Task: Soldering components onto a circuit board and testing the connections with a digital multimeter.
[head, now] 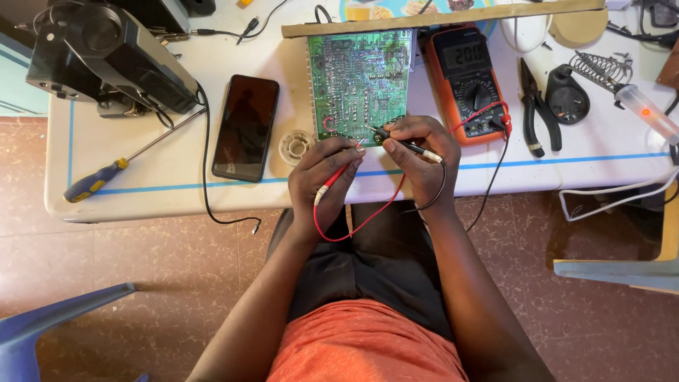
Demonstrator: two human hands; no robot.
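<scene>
- A white table [163,177] with blue edge tape stands over a reddish tiled floor [141,276].
- The green circuit board [359,85] lies flat, its solder side up, just beyond both hands.
- The left hand [322,177] pinches the red probe [336,177].
- The right hand [421,152] grips the black probe [407,145], whose tip touches the board's near edge.
- An orange multimeter [465,81] sits just right of the board.

- Bare counter [177,92] lies open between the screwdriver [106,173] and the phone [245,128].
- The meter [465,81] and pliers [537,106] crowd the right of the circuit board [357,81].
- Looping red wire [357,223] and black wire [488,191] hang off the front edge.
</scene>
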